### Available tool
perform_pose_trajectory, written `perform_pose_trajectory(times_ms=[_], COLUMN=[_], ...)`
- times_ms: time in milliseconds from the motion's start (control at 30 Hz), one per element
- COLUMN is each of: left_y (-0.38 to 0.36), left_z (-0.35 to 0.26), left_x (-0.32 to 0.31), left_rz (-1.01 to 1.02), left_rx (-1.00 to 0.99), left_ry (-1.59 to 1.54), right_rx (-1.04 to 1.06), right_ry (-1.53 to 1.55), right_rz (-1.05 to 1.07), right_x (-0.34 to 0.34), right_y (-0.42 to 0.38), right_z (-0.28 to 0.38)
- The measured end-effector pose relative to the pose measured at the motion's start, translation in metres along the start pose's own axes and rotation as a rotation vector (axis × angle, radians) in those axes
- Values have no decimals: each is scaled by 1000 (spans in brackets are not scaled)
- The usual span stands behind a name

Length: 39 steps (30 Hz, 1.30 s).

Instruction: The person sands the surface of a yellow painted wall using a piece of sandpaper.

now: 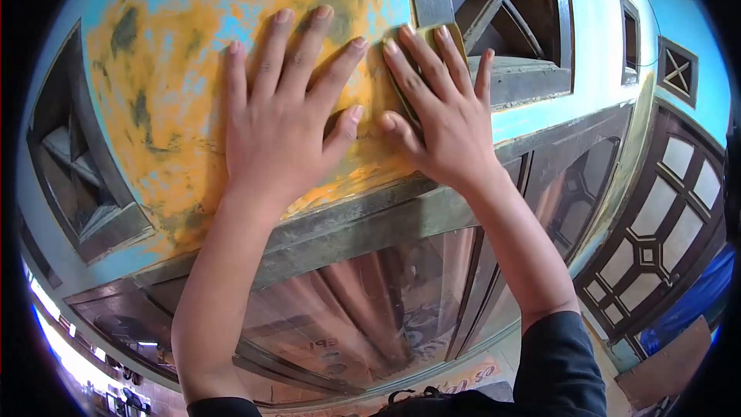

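Note:
My left hand [278,127] lies flat on the wall [177,69], fingers spread and thumb out to the side, holding nothing. The paint there is patchy: orange-yellow over light blue, with dark greenish smudges. To its right, my right hand [444,120] presses a thin yellowish pad [458,33] against the wall beside a dark window frame. Its fingers are stretched over the pad, most of which they hide; only the top corner and left edge show. Both arms reach upward from below.
A wooden vent with crossed bars [502,0] is at upper right, another vent [73,154] at left. Below the painted patch runs a wooden ledge [347,220] above glass panes with pinkish curtains [363,301]. A panelled door [656,224] and blue sheeting [695,301] stand at right.

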<state>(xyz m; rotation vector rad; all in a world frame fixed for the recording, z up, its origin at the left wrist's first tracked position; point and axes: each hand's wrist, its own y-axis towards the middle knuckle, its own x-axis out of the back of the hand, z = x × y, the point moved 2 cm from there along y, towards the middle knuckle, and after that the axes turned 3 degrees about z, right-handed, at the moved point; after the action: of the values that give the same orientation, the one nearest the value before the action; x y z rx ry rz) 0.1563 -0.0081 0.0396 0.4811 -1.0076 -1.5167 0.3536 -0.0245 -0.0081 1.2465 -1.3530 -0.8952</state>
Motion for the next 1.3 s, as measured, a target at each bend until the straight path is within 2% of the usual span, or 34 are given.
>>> perform_pose_trajectory(times_ms=[167, 233, 267, 333, 567, 700, 833, 867, 900, 1000, 1100, 1133, 1233, 1300], left_y=[1, 1, 1, 0, 0, 0, -1, -1, -1, 4, 1, 1, 2, 3], left_z=[4, 5, 5, 5, 5, 3, 4, 5, 6, 7, 15, 16, 12, 9], left_x=[2, 3, 4, 5, 6, 3, 10, 14, 18, 29, 38, 44, 57, 48], left_rz=[14, -6, -15, -20, -14, -17, -37, -25, -10, -113, 43, 118, 414, 533], left_rx=[6, -7, -5, -1, 3, -16, -49, -65, -80, -63, -39, -1, 169, 245], left_ry=[-28, -49, -65, -93, -103, -110, -170, -206, -242, -705, -901, -984, -1282, -1428], right_rx=[78, 40, 58, 102, 15, 49, 119, 163, 108, -40, -15, 7, -48, 39], right_ry=[-46, -85, -65, -22, 19, 56, 310, 382, 487, 824, 978, 988, 1121, 975], right_rz=[-208, -23, -77, -183, 112, 190, 52, -53, -7, 76, 91, 13, -18, -54], right_x=[2, 18, 18, 9, 8, 26, 64, 71, 77, 89, 82, 74, 56, 52], right_y=[66, 89, 86, 74, -49, -59, -31, -20, -15, 3, 16, 20, 19, 18], right_z=[-14, -16, -17, -16, -4, -13, -17, -17, -15, -7, -7, -9, -7, -2])
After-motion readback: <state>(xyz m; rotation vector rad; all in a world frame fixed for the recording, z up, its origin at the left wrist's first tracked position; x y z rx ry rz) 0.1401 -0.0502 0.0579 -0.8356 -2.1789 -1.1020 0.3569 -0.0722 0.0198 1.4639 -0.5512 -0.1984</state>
